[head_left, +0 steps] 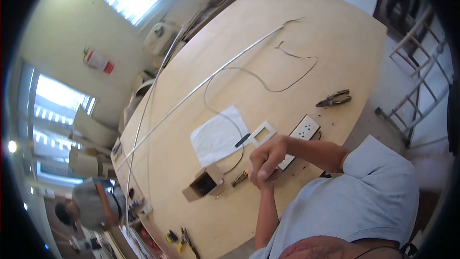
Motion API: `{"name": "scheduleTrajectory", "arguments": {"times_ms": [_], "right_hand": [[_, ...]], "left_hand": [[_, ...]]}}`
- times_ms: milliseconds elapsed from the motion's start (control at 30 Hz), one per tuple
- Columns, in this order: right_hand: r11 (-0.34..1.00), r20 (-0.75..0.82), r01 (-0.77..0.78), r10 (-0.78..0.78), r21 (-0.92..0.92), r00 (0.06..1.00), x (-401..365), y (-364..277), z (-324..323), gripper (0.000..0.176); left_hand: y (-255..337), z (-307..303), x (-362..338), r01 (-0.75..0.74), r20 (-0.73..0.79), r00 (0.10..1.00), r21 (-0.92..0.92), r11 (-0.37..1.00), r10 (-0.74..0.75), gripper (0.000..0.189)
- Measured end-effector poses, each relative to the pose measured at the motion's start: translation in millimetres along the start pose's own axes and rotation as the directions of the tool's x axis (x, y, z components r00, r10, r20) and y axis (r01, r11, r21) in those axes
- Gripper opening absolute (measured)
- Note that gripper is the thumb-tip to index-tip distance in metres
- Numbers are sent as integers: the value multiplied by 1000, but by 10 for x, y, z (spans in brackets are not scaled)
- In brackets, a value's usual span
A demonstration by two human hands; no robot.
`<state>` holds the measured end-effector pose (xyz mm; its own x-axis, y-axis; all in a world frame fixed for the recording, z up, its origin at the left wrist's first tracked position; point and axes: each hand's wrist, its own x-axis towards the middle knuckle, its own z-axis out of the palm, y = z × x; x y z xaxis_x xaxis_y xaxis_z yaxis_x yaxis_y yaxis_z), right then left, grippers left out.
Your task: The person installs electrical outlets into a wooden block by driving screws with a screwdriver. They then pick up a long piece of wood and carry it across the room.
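My right hand (274, 151) and my left hand (262, 176) are brought together over the near side of the wooden table (268, 110). Both have curled fingers, the right lying against the top of the left. What they grip, if anything, is hidden. Partly behind my right forearm lies a white socket strip (304, 128). A white rectangular frame (263, 135) and a black pen-like tool (243, 140) are just beyond the hands. Beside the left hand lies an orange-and-black handled tool (240, 177). An opened small cardboard box (218, 176) stands farther left.
A white cloth (211, 139), a thin cable (261, 79) and long white tubes (206, 79) lie across the table. Pliers (330, 100) rest near the right edge, other pliers (189, 243) at the lower left. A ladder (417, 86) stands right; another person (96, 201) is left.
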<state>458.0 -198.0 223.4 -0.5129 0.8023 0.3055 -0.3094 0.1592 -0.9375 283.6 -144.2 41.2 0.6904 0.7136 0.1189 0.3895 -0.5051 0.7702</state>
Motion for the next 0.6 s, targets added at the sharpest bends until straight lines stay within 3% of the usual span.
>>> {"name": "scheduleTrajectory", "arguments": {"times_ms": [67, 100, 133, 167, 200, 267, 300, 333, 367, 400, 433, 467, 533, 567, 600], "right_hand": [[998, -70, -58, 56, -25, 996, 16, 57, 155, 45], [991, -451, -12, -51, -135, 891, 68, 90, 347, 45], [966, -739, -19, -185, -259, 648, 109, 148, 501, 44], [912, -865, -53, -367, -408, 341, 196, 237, 594, 43], [909, -870, -59, -375, -413, 321, 211, 296, 656, 43], [970, -959, 33, -241, -239, 148, 201, 264, 684, 41], [977, -921, -159, -69, -139, 383, 107, 152, 670, 41], [977, -928, -160, -77, -144, 365, 64, 110, 587, 41], [987, -653, -31, -83, -161, 753, 55, 92, 462, 40], [989, -228, 90, -114, -115, 967, 68, 91, 339, 39], [992, 17, 118, -118, -51, 993, 84, 99, 207, 38], [992, 7, 114, -114, -62, 993, 60, 93, 86, 38], [998, 153, -59, 53, 32, 987, 42, 64, -63, 39], [999, -22, 9, -8, 36, 1000, 13, 79, -6, 40], [999, -27, 7, -6, 36, 1000, 53, 198, 131, 40]], "left_hand": [[-48, 16, 27, -38, 19, 999, 85, 996, 37, 18], [-69, 29, 48, -53, 26, 998, 113, 992, 51, 18], [-73, 46, 68, -65, 31, 998, 135, 989, 62, 18], [-86, 61, 76, -72, 33, 997, 154, 985, 68, 17], [-100, 74, 78, -81, 39, 996, 171, 982, 76, 17], [-118, 95, 68, -98, 53, 995, 193, 976, 89, 17], [-135, 99, 63, -103, 62, 994, 200, 974, 93, 17], [-147, 103, 65, -104, 61, 994, 214, 971, 93, 17], [-175, 69, 85, -96, 52, 995, 231, 968, 87, 17], [-186, 67, 95, -98, 53, 995, 241, 966, 87, 17], [-191, 62, 93, -101, 53, 994, 250, 963, 91, 17], [-200, 68, 87, -102, 55, 994, 252, 962, 91, 17], [-224, 64, 66, -101, 59, 994, 268, 958, 88, 17], [-245, 57, 91, -96, 53, 995, 276, 956, 85, 17], [-249, 48, 101, -97, 54, 995, 278, 956, 85, 17]]}}
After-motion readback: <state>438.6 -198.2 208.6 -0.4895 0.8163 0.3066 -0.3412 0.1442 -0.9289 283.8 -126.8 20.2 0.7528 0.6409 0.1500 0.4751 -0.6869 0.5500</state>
